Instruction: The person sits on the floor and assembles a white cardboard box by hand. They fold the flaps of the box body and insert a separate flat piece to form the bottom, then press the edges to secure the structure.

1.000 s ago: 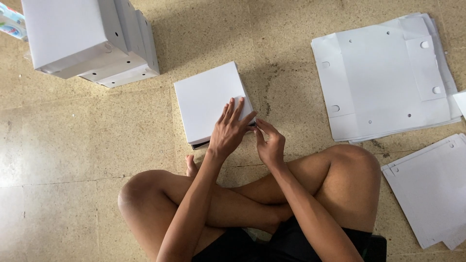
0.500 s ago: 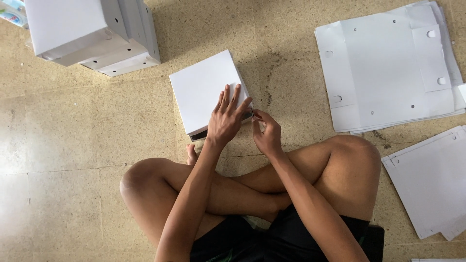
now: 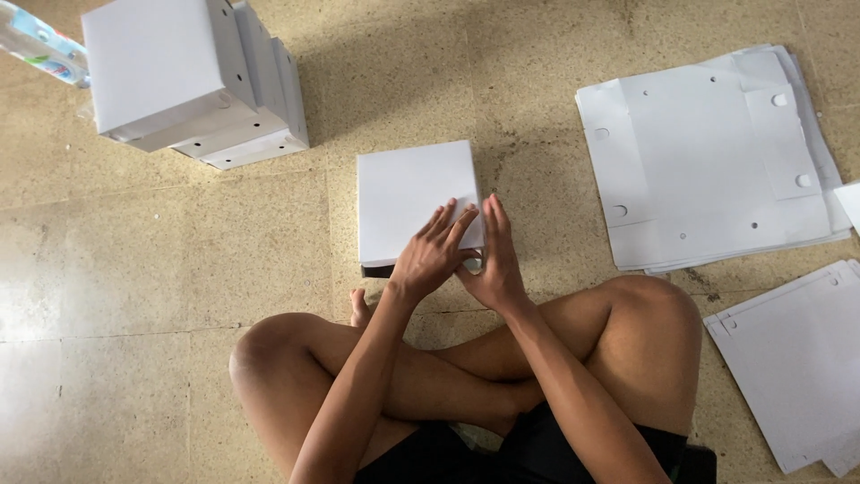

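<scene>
White cardboard box (image 3: 408, 197), assembled, flat on the floor (image 3: 134, 287) just ahead of crossed bare legs; near-square in outline, long axis not discernible, edges slightly skewed to the tile joints, near edge raised a little with a dark gap beneath at the near left corner.

Left hand (image 3: 433, 255): palm down, fingers spread and extended, pressed flat on the near right part of the box top; grip released, enclosing nothing.

Right hand (image 3: 495, 260): fingers straight and together, laid along the right edge of the box, touching the left hand; grip likewise released, nothing clasped.

Stack of finished white boxes (image 3: 193, 81): far left, tipped on their sides, well apart from the hands. Patterned plastic wrapper (image 3: 40, 40) at the far left corner, beside the stack.

Pile of flat white cardboard blanks (image 3: 708, 152), punched with small holes: far right. Second pile of blanks (image 3: 797, 358): near right, beside the right knee.

Floor: beige speckled stone tiles, glossy, with light glare at left and dark scuffs near the box.
</scene>
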